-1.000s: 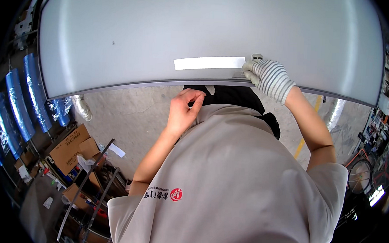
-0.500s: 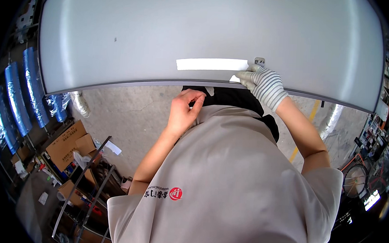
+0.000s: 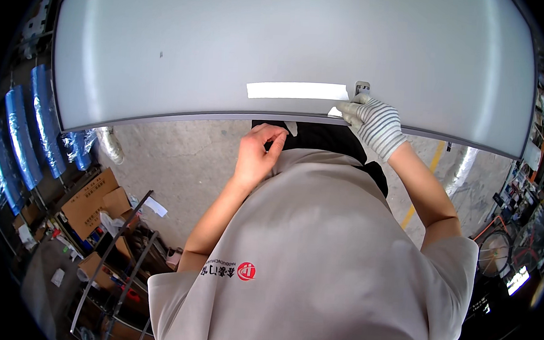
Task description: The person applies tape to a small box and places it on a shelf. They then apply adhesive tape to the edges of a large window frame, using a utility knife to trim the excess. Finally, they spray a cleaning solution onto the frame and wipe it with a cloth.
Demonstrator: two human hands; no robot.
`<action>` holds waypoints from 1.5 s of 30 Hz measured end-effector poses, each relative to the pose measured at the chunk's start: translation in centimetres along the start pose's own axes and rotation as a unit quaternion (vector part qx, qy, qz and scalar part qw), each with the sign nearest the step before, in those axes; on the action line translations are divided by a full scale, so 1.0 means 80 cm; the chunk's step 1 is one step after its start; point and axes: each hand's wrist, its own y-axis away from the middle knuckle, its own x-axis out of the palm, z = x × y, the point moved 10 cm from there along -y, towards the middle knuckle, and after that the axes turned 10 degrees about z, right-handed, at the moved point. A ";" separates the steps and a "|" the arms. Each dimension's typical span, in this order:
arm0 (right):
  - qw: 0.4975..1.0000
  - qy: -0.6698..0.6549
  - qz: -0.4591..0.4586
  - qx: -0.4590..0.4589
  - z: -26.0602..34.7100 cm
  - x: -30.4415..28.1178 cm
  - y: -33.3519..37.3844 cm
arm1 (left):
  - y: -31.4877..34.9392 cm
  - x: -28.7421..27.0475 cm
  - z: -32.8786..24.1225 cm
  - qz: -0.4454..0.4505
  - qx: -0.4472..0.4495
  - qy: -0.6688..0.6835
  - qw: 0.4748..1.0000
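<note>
A large pale grey panel (image 3: 198, 49) with a thin grey edge frame lies before me. At its near edge, my right hand (image 3: 373, 123), in a grey-striped white glove, has its fingers pressed together on the surface. A small white piece (image 3: 335, 112) shows at the fingertips; what it is I cannot tell. Just beyond them is a small metal fitting (image 3: 362, 87). A bright white strip (image 3: 297, 91) lies left of that hand. My left hand (image 3: 261, 148), bare, is held below the panel edge at my waist, its thumb and fingers pinched together; anything between them is hidden.
Blue plastic-wrapped rolls (image 3: 44, 121) stand at the far left. Below them are cardboard boxes (image 3: 89, 203) and a metal rack (image 3: 120, 248). A wheel (image 3: 495, 252) and assorted clutter are at the right. Wrapped legs (image 3: 462, 171) stand under the panel on the concrete floor.
My right hand has shifted slightly to the right along the panel edge, and the small white piece at its fingertips has moved with it. My left hand stays put.
</note>
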 end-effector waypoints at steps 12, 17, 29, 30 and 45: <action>0.999 -0.013 0.010 0.029 0.014 0.000 -0.001 | 0.003 0.003 -0.002 0.002 -0.002 0.009 1.000; 0.999 0.014 -0.031 -0.014 0.002 0.003 0.001 | 0.003 0.003 -0.001 -0.003 0.011 0.003 1.000; 0.996 0.081 -0.038 -0.016 0.026 -0.009 0.006 | 0.005 0.007 -0.010 -0.005 0.029 0.001 1.000; 0.995 0.083 -0.047 -0.023 0.024 -0.007 0.005 | 0.005 0.007 -0.007 -0.003 0.022 0.002 1.000; 0.987 0.159 0.013 -0.028 0.063 -0.017 -0.012 | 0.006 -0.001 -0.024 -0.016 0.032 -0.035 0.999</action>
